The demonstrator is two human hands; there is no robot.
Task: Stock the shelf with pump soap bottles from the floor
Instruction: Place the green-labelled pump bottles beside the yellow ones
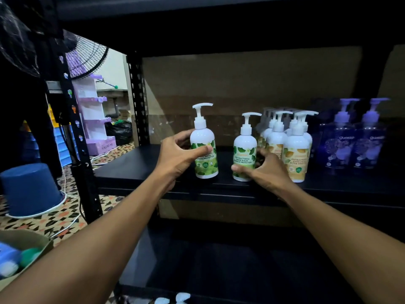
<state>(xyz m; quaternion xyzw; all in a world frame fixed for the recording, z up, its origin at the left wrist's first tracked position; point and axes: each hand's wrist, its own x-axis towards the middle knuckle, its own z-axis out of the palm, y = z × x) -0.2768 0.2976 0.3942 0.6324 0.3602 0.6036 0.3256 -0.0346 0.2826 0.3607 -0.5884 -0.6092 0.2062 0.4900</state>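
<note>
The left hand [179, 155] grips the left green bottle [204, 145], and the right hand [268, 170] grips the right green bottle [244, 150]. Both bottles stand on the shelf [131, 167]. Orange bottles [294, 150] stand just right of the right hand. Stocking seems well underway, though the box [41, 240] under the left arm seemingly holds more.

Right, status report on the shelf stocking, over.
Left grip holds left green bottle; right grip holds right green bottle; both on shelf. Orange bottles crowd right grip.

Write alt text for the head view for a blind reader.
The left hand grips one green-label pump bottle and the right hand a second green-label bottle at a dark shelf; orange-label bottles and two purple bottles stand to their right.
</note>
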